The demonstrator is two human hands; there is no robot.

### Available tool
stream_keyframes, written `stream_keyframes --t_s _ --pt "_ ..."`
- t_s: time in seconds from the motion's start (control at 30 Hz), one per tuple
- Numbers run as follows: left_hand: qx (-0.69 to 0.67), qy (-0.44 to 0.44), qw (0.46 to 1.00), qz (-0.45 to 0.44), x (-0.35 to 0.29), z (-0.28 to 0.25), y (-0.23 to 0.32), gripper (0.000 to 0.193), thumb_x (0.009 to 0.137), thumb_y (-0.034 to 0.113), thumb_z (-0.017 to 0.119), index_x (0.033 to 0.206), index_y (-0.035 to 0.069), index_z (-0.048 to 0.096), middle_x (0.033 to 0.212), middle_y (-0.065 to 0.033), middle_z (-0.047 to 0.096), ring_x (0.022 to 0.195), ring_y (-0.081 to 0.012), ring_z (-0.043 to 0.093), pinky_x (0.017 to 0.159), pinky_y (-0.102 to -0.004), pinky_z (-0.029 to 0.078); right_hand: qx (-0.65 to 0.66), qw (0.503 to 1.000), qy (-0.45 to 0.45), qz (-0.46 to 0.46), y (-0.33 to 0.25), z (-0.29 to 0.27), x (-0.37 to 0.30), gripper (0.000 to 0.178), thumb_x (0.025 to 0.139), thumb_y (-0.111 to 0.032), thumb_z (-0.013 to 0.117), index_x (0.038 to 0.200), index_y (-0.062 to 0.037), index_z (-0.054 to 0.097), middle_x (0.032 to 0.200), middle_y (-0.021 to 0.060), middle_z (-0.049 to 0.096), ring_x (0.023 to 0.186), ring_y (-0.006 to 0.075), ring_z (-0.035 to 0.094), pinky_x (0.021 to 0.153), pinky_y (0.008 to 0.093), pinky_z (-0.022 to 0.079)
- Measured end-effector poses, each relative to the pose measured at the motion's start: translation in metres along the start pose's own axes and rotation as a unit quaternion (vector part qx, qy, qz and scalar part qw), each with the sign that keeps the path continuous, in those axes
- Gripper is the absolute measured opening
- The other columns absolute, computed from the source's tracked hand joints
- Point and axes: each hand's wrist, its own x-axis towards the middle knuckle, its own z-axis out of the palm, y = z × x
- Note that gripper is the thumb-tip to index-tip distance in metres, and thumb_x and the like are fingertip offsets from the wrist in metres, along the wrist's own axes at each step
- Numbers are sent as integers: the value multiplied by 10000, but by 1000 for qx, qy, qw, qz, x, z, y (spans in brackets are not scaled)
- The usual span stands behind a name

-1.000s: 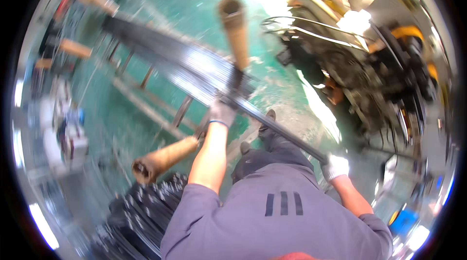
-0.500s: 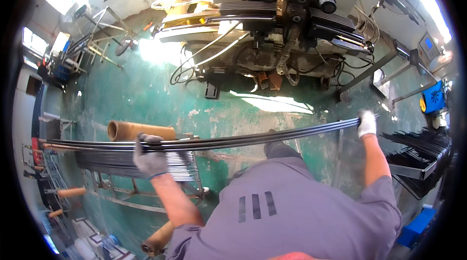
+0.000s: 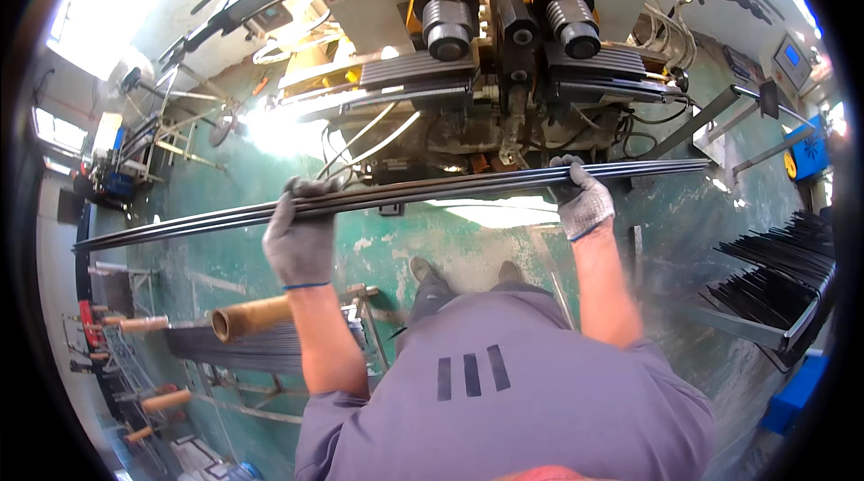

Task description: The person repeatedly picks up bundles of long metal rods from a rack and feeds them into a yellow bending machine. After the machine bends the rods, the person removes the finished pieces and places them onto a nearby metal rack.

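Item: bundle of long dark metal rods [image 3: 405, 193], running across mid-frame. You are gripping it with your gloved left hand [image 3: 301, 233] and right hand [image 3: 583, 202], both closed around it, set well apart, likely limiting sag. The yellow-headed machine [image 3: 504, 22] is standing at upper centre, just beyond.

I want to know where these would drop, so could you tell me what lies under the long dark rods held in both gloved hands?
Under the rods lie green floor, the person's shoes, and a rack of more rods at lower left. The person's body hides the floor nearer.
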Motion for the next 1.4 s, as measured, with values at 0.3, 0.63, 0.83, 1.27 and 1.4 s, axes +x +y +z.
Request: stream_keyframes --t_s 0.3,0.63,0.83,1.27,1.4 --pt "8 -75 997 -4 118 -103 105 264 923 61 539 1150 -73 552 1060 -177 624 1080 -285 585 1176 -461 320 -87 968 108 -210 -1 72 70 251 883 -138 730 1096 -74 614 979 71 689 890 241 682 799 404 588" --pt "124 136 982 -46 234 -145 98 292 1031 284 498 961 15 585 936 -108 646 950 -279 629 905 -419 518 -171 955 94 -222 89 128 131 317 865 -45 720 1157 -54 597 1029 70 661 844 221 652 689 338 534" --pt "39 72 994 -67 264 -145 88 273 1011 208 521 1138 -20 599 1087 -151 666 1052 -292 632 988 -456 506 -88 938 192 -274 91 152 174 220 899 -71 694 1102 -8 638 953 76 678 746 189 639 604 299 499" --pt "143 276 949 -47 303 -151 31 326 994 311 580 1108 9 624 1030 -110 683 930 -234 657 837 -341 571 -763 560 275 -170 106 153 196 298 926 -168 495 1167 -80 647 1160 80 693 1025 257 662 840 317 513" --pt "119 180 972 -90 295 -130 -5 291 990 229 551 1162 -1 599 1111 -108 663 1006 -232 643 893 -374 548 -837 445 236 -213 112 116 227 266 891 -131 534 1099 -16 656 1070 144 703 1009 290 669 828 334 523"
